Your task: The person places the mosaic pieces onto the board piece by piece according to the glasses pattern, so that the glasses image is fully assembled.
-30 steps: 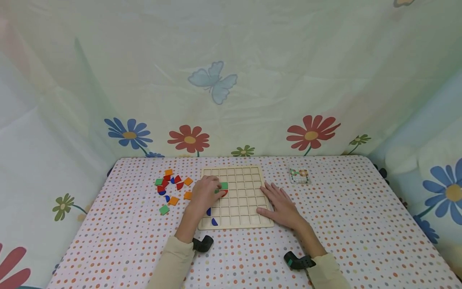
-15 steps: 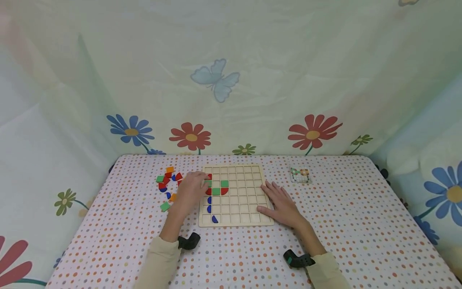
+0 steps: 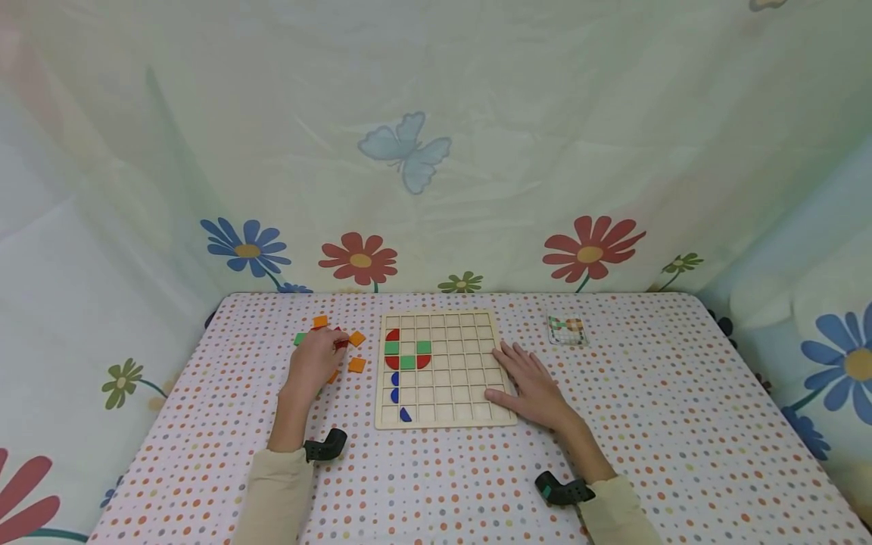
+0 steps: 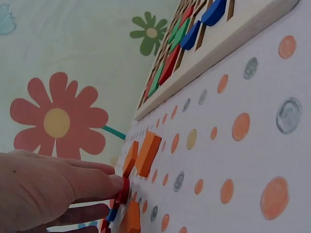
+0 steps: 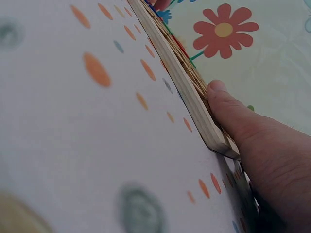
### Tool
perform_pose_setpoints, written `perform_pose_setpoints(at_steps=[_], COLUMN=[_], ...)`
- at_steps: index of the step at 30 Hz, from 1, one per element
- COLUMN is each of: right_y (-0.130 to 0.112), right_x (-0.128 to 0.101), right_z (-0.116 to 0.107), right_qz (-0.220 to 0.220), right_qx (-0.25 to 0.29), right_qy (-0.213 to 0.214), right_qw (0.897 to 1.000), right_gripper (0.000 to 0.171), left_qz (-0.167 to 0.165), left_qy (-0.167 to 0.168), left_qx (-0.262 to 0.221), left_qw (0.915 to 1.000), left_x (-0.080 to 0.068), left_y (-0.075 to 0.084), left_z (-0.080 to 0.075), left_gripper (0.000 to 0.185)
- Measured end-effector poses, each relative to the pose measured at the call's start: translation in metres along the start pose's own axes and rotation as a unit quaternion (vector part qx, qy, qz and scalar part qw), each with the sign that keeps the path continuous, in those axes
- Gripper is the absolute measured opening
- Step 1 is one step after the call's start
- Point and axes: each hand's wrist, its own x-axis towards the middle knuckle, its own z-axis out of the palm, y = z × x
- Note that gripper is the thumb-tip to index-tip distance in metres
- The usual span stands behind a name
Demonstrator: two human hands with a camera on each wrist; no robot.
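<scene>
Left hand (image 3: 316, 360) at a flat red piece (image 4: 125, 191), right hand (image 3: 528, 390) on a pale wooden grid board (image 3: 450, 425).
The piece is left of the board; I cannot tell whether the left grip pinches it. The right grip lies relaxed.

Pale curtain (image 3: 504, 106) with blue butterfly (image 3: 408, 154) and red flowers (image 3: 360, 260) behind a dotted tablecloth (image 3: 450, 484).
</scene>
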Motion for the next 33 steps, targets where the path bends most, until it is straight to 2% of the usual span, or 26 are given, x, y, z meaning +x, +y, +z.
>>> perform_pose_setpoints(at_steps=[5, 13, 20, 27, 30, 33], right_y=[0.0003, -0.0006, -0.0008, -0.0001, -0.0002, 0.0000], right_x=[-0.0003, 0.0005, 0.0040, 0.0010, -0.0009, 0.0000], right_z=[0.0008, -0.0005, -0.0043, -0.0021, 0.0008, 0.0005], right_qz=[0.002, 0.004, 0.007, 0.004, 0.003, 0.001], right_qx=[-0.004, -0.002, -0.007, -0.006, -0.005, -0.002], right_qy=[-0.002, -0.003, -0.004, -0.003, -0.004, -0.002], right_qw=[1.000, 1.000, 1.000, 1.000, 1.000, 1.000], right_gripper=[0.084, 0.085, 0.085, 0.085, 0.085, 0.085], left_qz=[-0.008, -0.018, -0.017, -0.036, -0.035, -0.028], left_qy=[-0.010, -0.021, -0.017, -0.031, -0.023, 0.000], left_qx=[0.022, 0.017, 0.024, 0.027, 0.018, -0.020], left_qw=[0.9997, 0.9995, 0.9994, 0.9985, 0.9990, 0.9994], left_x=[-0.0016, -0.0021, 0.0005, -0.0017, -0.0037, -0.0018], left_y=[0.0001, -0.0008, 0.0007, 0.0052, 0.0043, 0.0032], left_z=[0.0009, 0.0005, -0.0009, -0.0011, -0.0010, -0.0014], left_gripper=[0.024, 0.026, 0.027, 0.022, 0.018, 0.018])
